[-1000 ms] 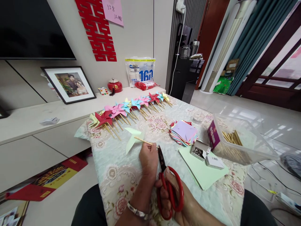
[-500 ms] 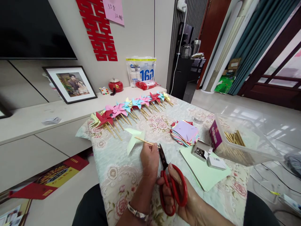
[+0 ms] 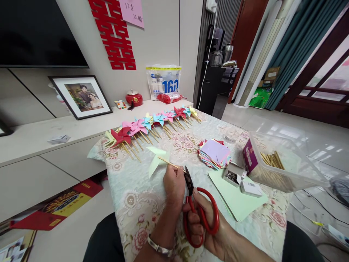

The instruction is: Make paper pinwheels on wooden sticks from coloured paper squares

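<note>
My left hand (image 3: 174, 182) is closed around the thin stick of a pale green paper pinwheel (image 3: 156, 162), whose blades point away to the left. In my right hand (image 3: 208, 218) is a pair of red-handled scissors (image 3: 202, 216), my fingers through the loops. The dark blades come up beside my left fingertips, at the near end of the stick. Whether the blades touch the stick I cannot tell. Beyond my hands, several finished pinwheels (image 3: 137, 127) in red, pink, blue and yellow lie in a row along the far table edge.
Right of my hands are a stack of coloured paper squares (image 3: 216, 152), pale green sheets (image 3: 231, 202), a small box of metal fasteners (image 3: 233, 176) and a clear plastic tub (image 3: 294, 174) of sticks. A tape roll (image 3: 231, 136) lies behind. A cabinet (image 3: 89, 129) borders the table's far side.
The pinwheel has shifted slightly to the right and its blades have turned a little. The scissors' handles have spread slightly; both hands stay in nearly the same place.
</note>
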Available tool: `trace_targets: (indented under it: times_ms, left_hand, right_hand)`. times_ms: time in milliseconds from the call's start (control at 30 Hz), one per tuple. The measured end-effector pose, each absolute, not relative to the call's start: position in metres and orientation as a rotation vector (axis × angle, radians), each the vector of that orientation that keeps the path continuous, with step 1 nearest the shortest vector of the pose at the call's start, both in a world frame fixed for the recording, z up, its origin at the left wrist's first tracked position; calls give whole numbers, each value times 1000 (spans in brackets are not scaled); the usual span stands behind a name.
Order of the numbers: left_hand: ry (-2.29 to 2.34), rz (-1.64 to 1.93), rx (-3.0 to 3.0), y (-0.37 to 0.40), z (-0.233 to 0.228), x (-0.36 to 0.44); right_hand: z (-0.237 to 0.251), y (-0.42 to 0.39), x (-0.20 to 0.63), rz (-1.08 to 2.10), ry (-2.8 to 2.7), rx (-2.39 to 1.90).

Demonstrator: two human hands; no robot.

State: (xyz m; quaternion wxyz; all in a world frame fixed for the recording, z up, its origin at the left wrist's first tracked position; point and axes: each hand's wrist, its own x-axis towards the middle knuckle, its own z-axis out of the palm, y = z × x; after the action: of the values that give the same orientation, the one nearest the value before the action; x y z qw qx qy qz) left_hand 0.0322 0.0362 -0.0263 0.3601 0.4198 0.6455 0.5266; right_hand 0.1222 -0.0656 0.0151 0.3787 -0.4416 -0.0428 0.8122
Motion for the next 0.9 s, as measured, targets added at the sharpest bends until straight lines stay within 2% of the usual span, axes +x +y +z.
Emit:
trace_targets:
  times_ms: [300, 533, 667, 767, 900]
  left_hand:
    - [1678, 1333, 1082, 36, -24, 32]
    - [1552, 1502, 922, 44, -24, 23]
    - [1418, 1625, 809, 50, -23, 19]
    - [1238, 1642, 775, 51, -21, 19]
    - [1057, 1543, 740, 46, -11, 22]
  right_hand:
    - [8, -69, 120, 2039, -185, -1057]
    - [10, -79, 134, 2049, -388, -1194]
    - [19, -89, 158, 2033, -743, -1383]
    - [32, -94, 178, 1934, -1284, -1483]
    - [32, -103, 194, 1473, -1905, -1727]
